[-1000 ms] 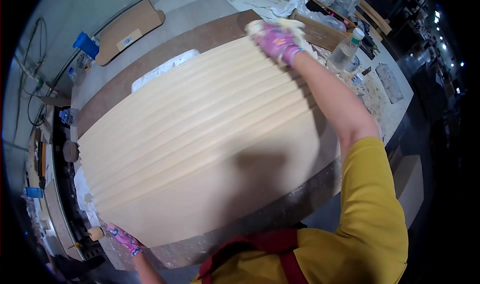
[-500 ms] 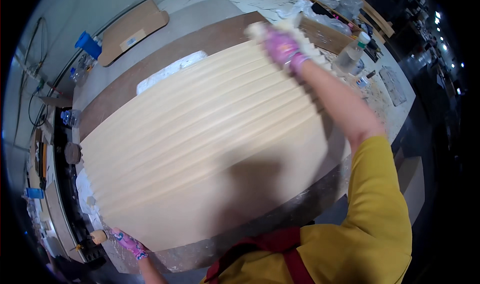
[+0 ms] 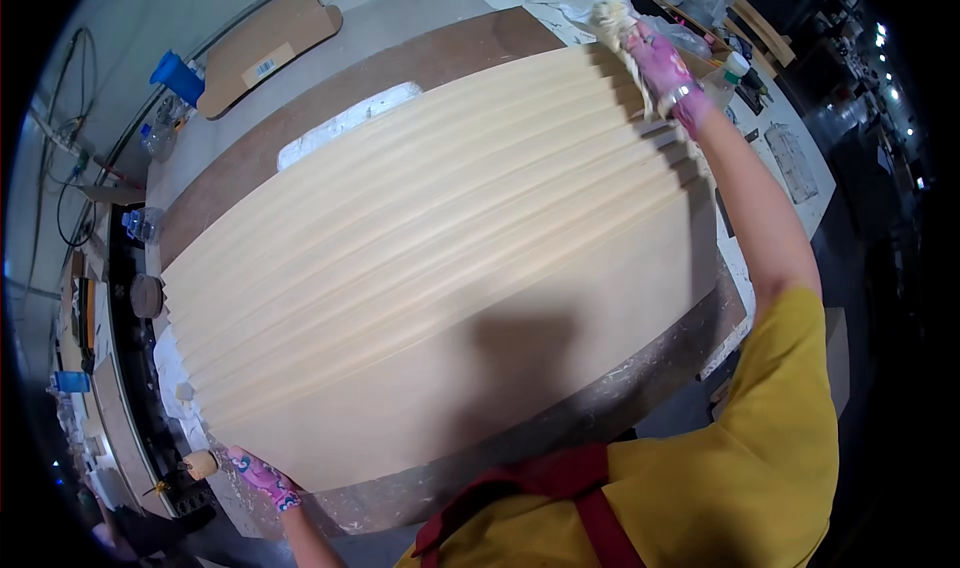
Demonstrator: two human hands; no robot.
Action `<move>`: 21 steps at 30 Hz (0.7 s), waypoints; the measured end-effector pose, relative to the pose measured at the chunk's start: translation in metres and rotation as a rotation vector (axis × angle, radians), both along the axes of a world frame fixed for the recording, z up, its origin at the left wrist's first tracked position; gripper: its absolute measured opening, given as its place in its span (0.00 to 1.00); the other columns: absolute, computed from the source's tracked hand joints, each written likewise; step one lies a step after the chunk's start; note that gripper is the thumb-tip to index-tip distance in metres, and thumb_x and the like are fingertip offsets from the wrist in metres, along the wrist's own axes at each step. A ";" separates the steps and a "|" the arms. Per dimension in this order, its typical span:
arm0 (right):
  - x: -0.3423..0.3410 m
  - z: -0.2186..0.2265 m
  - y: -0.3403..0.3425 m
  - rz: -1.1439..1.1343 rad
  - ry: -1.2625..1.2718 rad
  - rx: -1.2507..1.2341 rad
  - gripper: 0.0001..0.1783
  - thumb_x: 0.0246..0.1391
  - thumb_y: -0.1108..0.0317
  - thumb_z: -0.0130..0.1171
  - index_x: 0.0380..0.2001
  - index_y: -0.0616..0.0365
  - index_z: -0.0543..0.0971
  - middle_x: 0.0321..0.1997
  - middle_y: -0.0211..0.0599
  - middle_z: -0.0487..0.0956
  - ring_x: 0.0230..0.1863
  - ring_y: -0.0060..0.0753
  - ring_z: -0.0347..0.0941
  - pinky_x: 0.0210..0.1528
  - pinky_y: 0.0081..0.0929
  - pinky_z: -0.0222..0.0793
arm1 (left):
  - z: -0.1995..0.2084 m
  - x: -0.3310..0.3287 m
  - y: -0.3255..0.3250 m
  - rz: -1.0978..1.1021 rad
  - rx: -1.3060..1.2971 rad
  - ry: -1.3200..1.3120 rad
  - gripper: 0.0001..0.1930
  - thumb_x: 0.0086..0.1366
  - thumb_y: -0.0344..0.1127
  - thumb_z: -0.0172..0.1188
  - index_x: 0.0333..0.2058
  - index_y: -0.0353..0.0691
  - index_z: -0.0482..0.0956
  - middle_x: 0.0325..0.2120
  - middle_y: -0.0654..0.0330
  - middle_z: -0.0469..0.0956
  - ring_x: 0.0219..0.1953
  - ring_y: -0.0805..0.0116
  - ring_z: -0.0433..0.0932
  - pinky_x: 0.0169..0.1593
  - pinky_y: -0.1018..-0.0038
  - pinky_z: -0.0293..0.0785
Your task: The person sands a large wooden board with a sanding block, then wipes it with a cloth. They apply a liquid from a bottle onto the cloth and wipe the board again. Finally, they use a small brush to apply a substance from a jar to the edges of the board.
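My pink-gloved right hand [image 3: 662, 66]: closed on crumpled cream cloth [image 3: 612, 16]. Pale ribbed wood-coloured panel [image 3: 430, 218]: lies leftward, long axis left-to-right. My pink-gloved left hand [image 3: 264, 476]: at panel's near-left corner, grip unclear.

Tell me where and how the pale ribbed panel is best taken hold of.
Probably grip the ribbed panel by its plain margin along the near edge, coming from the person's side: that strip is smooth, without ridges, and the left hand is at its left corner. Whether fingers fit underneath can't be told.
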State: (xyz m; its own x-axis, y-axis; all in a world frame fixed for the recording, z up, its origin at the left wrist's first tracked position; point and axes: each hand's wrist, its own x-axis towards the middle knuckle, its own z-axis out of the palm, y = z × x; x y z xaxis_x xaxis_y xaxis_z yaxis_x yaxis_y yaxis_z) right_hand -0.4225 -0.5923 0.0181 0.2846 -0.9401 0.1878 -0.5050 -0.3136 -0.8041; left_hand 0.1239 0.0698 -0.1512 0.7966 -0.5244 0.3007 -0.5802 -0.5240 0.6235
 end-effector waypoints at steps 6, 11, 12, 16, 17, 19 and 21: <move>0.003 -0.035 0.132 0.252 0.739 -0.541 0.29 0.63 0.59 0.48 0.65 0.59 0.64 0.65 0.51 0.68 0.67 0.46 0.64 0.68 0.40 0.55 | 0.016 -0.026 -0.003 -0.012 -0.095 0.157 0.14 0.70 0.33 0.46 0.48 0.28 0.70 0.45 0.52 0.73 0.48 0.60 0.72 0.53 0.67 0.67; -0.069 -0.055 0.065 0.016 0.640 -0.442 0.35 0.61 0.49 0.52 0.63 0.62 0.65 0.64 0.55 0.68 0.67 0.50 0.62 0.69 0.45 0.51 | -0.028 0.009 0.017 -0.014 0.111 -0.197 0.23 0.74 0.42 0.43 0.55 0.25 0.67 0.53 0.48 0.71 0.53 0.57 0.70 0.60 0.66 0.63; -0.022 -0.047 0.090 0.043 0.669 -0.460 0.36 0.60 0.48 0.52 0.63 0.62 0.65 0.64 0.55 0.68 0.67 0.51 0.62 0.70 0.45 0.51 | -0.023 0.008 0.020 0.009 0.117 -0.189 0.23 0.74 0.42 0.43 0.54 0.25 0.68 0.52 0.48 0.71 0.53 0.57 0.70 0.59 0.66 0.63; 0.170 -0.033 0.193 0.551 0.485 -0.412 0.46 0.54 0.42 0.57 0.66 0.63 0.60 0.70 0.55 0.61 0.72 0.52 0.54 0.73 0.45 0.45 | -0.004 0.003 0.007 0.045 0.054 0.031 0.20 0.74 0.42 0.43 0.50 0.28 0.69 0.47 0.50 0.71 0.49 0.59 0.70 0.56 0.67 0.65; 0.218 -0.014 0.225 0.750 0.401 -0.367 0.45 0.53 0.43 0.58 0.66 0.62 0.61 0.70 0.53 0.61 0.71 0.52 0.54 0.73 0.47 0.43 | -0.002 0.005 0.011 0.050 0.099 0.042 0.19 0.74 0.42 0.43 0.50 0.29 0.69 0.46 0.51 0.71 0.47 0.60 0.70 0.55 0.68 0.65; 0.296 -0.029 0.265 0.841 0.272 -0.502 0.38 0.55 0.46 0.56 0.62 0.60 0.66 0.67 0.51 0.65 0.68 0.53 0.58 0.71 0.48 0.48 | -0.005 0.009 -0.007 0.002 -0.019 0.028 0.19 0.74 0.44 0.44 0.48 0.31 0.69 0.41 0.56 0.73 0.43 0.62 0.72 0.51 0.70 0.69; 0.329 -0.037 0.282 0.828 0.235 -0.680 0.31 0.57 0.48 0.54 0.57 0.59 0.71 0.63 0.49 0.69 0.64 0.50 0.64 0.66 0.47 0.55 | -0.029 0.028 0.021 -0.020 -0.193 0.070 0.20 0.74 0.46 0.46 0.47 0.31 0.69 0.42 0.56 0.73 0.43 0.63 0.72 0.51 0.70 0.69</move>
State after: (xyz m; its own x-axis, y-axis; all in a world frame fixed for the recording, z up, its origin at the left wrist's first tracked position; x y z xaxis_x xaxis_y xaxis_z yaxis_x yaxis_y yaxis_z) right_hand -0.0933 -0.3103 -0.0186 0.8766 -0.1620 0.4532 -0.0518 -0.9679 -0.2458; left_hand 0.1521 0.0904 -0.1801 0.8094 -0.4782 0.3409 -0.5406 -0.3800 0.7505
